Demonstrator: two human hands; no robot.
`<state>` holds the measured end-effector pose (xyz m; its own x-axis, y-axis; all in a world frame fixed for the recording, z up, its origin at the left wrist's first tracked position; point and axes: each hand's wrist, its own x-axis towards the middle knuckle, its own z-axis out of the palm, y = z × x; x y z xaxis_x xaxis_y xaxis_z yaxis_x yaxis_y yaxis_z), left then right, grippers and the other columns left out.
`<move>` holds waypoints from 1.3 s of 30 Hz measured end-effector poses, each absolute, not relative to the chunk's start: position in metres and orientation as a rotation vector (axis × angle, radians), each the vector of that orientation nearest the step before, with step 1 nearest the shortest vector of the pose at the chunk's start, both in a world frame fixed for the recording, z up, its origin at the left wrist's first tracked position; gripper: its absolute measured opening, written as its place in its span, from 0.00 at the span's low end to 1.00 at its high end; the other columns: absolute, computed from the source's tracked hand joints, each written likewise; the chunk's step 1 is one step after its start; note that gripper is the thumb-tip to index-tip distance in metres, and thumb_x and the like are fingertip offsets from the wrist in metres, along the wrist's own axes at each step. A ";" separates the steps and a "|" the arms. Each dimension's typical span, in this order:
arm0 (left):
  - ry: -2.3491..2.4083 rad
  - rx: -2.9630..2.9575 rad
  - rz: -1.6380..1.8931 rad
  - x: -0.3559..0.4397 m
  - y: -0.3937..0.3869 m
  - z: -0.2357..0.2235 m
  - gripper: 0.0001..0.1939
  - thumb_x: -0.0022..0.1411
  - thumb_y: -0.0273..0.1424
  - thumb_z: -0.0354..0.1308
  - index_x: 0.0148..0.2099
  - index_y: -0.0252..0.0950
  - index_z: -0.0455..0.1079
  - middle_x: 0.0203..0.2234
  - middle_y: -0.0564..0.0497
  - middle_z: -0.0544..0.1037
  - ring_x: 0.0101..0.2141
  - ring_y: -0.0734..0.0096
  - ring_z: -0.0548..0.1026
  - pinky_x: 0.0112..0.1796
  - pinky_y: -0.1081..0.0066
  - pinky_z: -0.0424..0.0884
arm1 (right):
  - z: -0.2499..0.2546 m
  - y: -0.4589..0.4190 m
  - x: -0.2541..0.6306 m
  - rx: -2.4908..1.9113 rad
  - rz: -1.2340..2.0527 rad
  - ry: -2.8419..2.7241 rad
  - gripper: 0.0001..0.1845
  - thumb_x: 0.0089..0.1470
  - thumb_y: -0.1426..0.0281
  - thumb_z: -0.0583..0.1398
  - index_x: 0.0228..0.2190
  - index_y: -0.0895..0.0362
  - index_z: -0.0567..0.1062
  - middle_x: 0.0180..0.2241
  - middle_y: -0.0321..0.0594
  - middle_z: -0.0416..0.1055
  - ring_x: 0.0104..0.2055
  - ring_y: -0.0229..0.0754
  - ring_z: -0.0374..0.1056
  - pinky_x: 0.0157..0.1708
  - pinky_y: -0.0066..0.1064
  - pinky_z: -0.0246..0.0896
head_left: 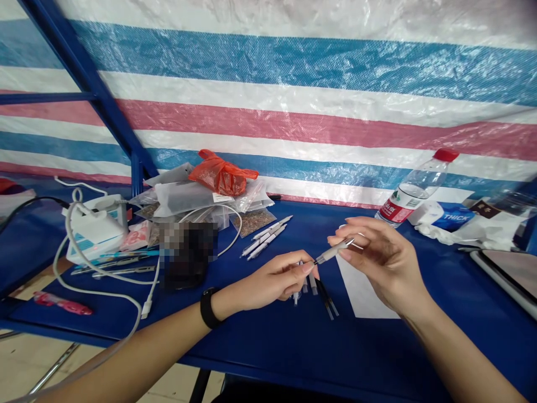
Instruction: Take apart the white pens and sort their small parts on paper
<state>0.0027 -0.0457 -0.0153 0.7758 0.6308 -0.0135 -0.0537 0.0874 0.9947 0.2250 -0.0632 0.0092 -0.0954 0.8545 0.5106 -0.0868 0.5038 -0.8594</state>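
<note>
My right hand (380, 263) is shut on a white pen barrel (333, 252) with a metal clip, pinching it between thumb and fingers. My left hand (272, 281), with a black wristband (208, 308), pinches a thin black refill (315, 262) whose far end meets the open end of the barrel. Below the hands, several black refills (326, 298) and white pen parts (302, 285) lie on the blue table (268, 347). Several assembled white pens (264, 238) lie farther back. A white paper sheet (363, 294) sits under my right hand.
Behind the hands are a red plastic bag (220, 174), clear bags of brown granules (253, 222), and a blurred dark object (188, 254). A white charger (94, 235) and cables lie left, a water bottle (415, 190) stands back right, and a tablet (509, 274) lies right.
</note>
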 end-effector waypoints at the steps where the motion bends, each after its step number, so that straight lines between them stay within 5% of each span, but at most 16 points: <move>1: 0.503 1.393 0.547 0.003 -0.046 -0.015 0.19 0.73 0.48 0.50 0.44 0.36 0.66 0.19 0.63 0.55 0.19 0.79 0.50 0.22 0.75 0.50 | 0.011 -0.062 0.227 -0.709 0.909 -1.428 0.19 0.55 0.74 0.70 0.47 0.45 0.80 0.41 0.35 0.82 0.44 0.44 0.81 0.47 0.35 0.78; 7: 0.509 1.325 0.541 0.002 -0.046 -0.015 0.18 0.73 0.47 0.51 0.43 0.37 0.66 0.20 0.62 0.55 0.20 0.79 0.50 0.22 0.75 0.47 | 0.026 -0.051 0.242 -0.731 0.895 -1.169 0.18 0.49 0.74 0.73 0.40 0.42 0.82 0.39 0.28 0.83 0.43 0.40 0.79 0.50 0.36 0.76; 12: 0.460 1.251 0.612 0.002 -0.047 -0.015 0.16 0.73 0.45 0.53 0.42 0.37 0.66 0.19 0.63 0.54 0.18 0.80 0.47 0.21 0.74 0.46 | 0.040 -0.044 0.260 -0.966 0.822 -1.047 0.10 0.46 0.70 0.72 0.32 0.45 0.83 0.36 0.34 0.81 0.37 0.41 0.75 0.37 0.33 0.74; 14: 0.444 1.227 0.652 0.002 -0.046 -0.016 0.16 0.73 0.45 0.53 0.43 0.37 0.66 0.18 0.63 0.53 0.17 0.81 0.46 0.20 0.74 0.46 | 0.040 -0.041 0.270 -1.125 0.763 -1.093 0.05 0.47 0.65 0.71 0.30 0.49 0.82 0.35 0.38 0.80 0.32 0.41 0.71 0.28 0.32 0.70; 19: 0.440 1.197 0.725 0.002 -0.045 -0.017 0.18 0.74 0.47 0.51 0.42 0.36 0.67 0.16 0.65 0.52 0.16 0.82 0.43 0.18 0.76 0.44 | 0.031 -0.033 0.292 -1.436 0.832 -1.314 0.13 0.45 0.58 0.65 0.29 0.54 0.80 0.24 0.37 0.70 0.21 0.35 0.54 0.19 0.29 0.50; 26: 0.479 1.225 0.719 0.004 -0.046 -0.014 0.20 0.72 0.48 0.53 0.39 0.35 0.67 0.16 0.64 0.53 0.16 0.82 0.45 0.18 0.76 0.46 | 0.022 -0.030 0.313 -1.839 0.713 -2.013 0.16 0.50 0.54 0.63 0.28 0.55 0.79 0.24 0.40 0.71 0.27 0.44 0.66 0.28 0.34 0.58; 39: 0.506 1.247 0.692 0.004 -0.046 -0.012 0.22 0.70 0.50 0.55 0.36 0.34 0.68 0.16 0.64 0.54 0.16 0.82 0.46 0.19 0.75 0.45 | 0.018 -0.029 0.302 -1.921 0.649 -2.007 0.07 0.48 0.65 0.64 0.22 0.54 0.77 0.30 0.43 0.78 0.33 0.50 0.73 0.33 0.37 0.63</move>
<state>0.0045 -0.0457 -0.0123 0.6976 0.7161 0.0218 -0.1971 0.1625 0.9668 0.3024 -0.0293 0.0183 -0.0708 0.9925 -0.0999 0.8629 0.0107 -0.5053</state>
